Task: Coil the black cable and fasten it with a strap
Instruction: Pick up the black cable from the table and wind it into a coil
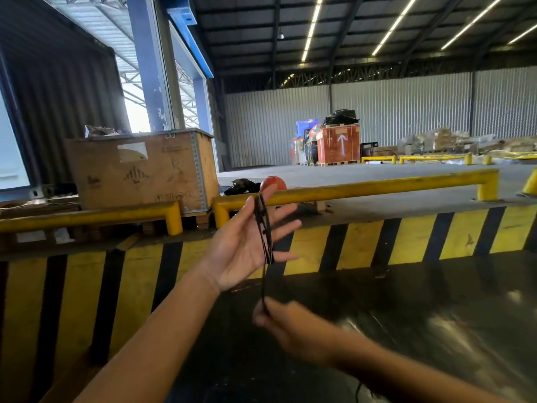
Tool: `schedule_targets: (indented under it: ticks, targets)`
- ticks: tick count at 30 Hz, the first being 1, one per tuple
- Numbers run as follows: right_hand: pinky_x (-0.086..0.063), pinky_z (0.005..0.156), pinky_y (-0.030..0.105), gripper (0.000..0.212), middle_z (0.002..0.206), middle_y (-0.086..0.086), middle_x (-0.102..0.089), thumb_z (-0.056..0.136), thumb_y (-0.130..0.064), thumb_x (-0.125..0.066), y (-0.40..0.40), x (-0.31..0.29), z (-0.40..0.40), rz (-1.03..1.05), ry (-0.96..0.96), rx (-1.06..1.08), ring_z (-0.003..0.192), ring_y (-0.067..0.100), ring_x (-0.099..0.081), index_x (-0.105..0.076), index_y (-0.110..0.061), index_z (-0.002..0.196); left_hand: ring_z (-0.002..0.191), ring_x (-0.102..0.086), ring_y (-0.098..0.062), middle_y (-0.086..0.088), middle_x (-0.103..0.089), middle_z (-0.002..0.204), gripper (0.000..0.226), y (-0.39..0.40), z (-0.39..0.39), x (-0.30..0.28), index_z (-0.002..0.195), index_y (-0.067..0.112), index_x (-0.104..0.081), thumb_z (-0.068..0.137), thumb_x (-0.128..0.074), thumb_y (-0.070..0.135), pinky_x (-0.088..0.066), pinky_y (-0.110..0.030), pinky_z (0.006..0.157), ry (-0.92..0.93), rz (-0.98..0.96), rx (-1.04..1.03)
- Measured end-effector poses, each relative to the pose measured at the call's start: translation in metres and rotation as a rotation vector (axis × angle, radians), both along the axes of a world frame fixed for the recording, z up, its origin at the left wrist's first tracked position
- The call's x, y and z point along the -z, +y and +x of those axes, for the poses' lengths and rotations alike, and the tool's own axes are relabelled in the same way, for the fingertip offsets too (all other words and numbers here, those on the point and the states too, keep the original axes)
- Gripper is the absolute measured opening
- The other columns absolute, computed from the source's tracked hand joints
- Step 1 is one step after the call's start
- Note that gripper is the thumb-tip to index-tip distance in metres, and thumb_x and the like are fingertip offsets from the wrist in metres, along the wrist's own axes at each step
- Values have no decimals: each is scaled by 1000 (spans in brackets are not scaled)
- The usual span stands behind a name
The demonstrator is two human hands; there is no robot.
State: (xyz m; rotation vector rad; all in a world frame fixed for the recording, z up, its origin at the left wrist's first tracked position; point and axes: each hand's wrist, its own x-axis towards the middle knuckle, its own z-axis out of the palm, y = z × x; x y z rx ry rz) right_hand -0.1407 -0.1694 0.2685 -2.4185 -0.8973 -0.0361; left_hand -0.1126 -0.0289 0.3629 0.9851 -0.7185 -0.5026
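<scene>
My left hand [247, 242] is raised, palm up and fingers spread, with several turns of thin black cable [265, 228] wound around its palm and fingers. From those turns a single strand drops straight down to my right hand [286, 321], which is blurred and pinches the strand between its fingertips just below the left hand. A short bit of cable shows near the bottom edge by my right forearm. No strap is visible.
A yellow-and-black striped dock wall [377, 242] runs across in front, topped by yellow guard rails [363, 189]. A plywood crate [139, 170] stands at the left, an orange ball [273, 183] behind the rail, and an orange crate [338, 146] and stacked goods far back.
</scene>
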Motion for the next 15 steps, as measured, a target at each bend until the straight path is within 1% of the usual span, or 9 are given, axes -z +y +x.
schedule_targets:
  ticks: [1,3,5,6,8,10,11,12,15]
  targets:
    - [-53,78,35,16,94,3,-62,97,-35,-37,7,1,-9,-37,47,-38,82,16,-61,-49,-26,103,127,-51,-28,-8,-52,141,40,0,2,-4,129,36,-55,95,-35,40,-38,-65,95,-32,4,-149]
    - [-52,76,34,26,91,3,-61,97,-39,-36,0,-7,-11,-140,42,-47,79,15,-60,-52,-21,106,133,-42,-22,-1,-46,145,37,7,10,-5,126,41,-54,95,-34,40,-30,-64,103,-159,141,-380]
    - [-50,72,29,26,85,0,-61,97,-40,-37,-23,-24,-1,-160,-25,28,76,12,-60,-55,-21,101,139,-34,-21,3,-40,150,33,20,18,0,123,46,-52,96,-33,42,-25,-60,109,-282,372,-506]
    - [-49,71,26,26,82,-2,-60,97,-39,-38,-37,-33,6,-166,-89,69,75,11,-60,-57,-22,97,140,-33,-20,5,-38,151,33,28,21,4,123,50,-51,95,-33,47,-27,-55,109,-338,516,-544]
    - [-45,71,21,25,76,-7,-57,96,-37,-41,-62,-56,20,-200,-239,127,73,6,-58,-60,-22,90,133,-39,-19,6,-42,147,35,41,23,12,123,57,-49,92,-32,56,-35,-41,100,-504,874,-596]
    - [-41,68,17,23,71,-9,-56,95,-33,-45,-80,-80,28,-189,-365,160,70,3,-56,-63,-19,87,116,-50,-14,3,-52,136,33,44,22,20,120,55,-50,94,-30,58,-40,-30,88,-613,1179,-575]
    - [-40,66,16,23,71,-8,-58,94,-31,-47,-85,-90,32,-170,-413,181,69,3,-57,-65,-18,87,111,-52,-13,0,-54,131,30,42,18,23,118,51,-51,95,-31,54,-44,-31,87,-563,1222,-492]
    - [-41,65,16,23,74,-5,-62,93,-31,-49,-87,-98,34,-146,-455,204,70,5,-58,-66,-16,88,112,-53,-14,-2,-54,130,30,38,15,26,119,46,-53,96,-33,50,-48,-36,91,-464,1188,-362]
    - [-45,64,20,24,81,1,-68,93,-32,-49,-85,-97,45,-21,-548,288,72,9,-61,-67,-16,93,125,-52,-25,-1,-53,137,36,27,7,26,127,43,-52,94,-37,46,-47,-49,97,-198,884,37]
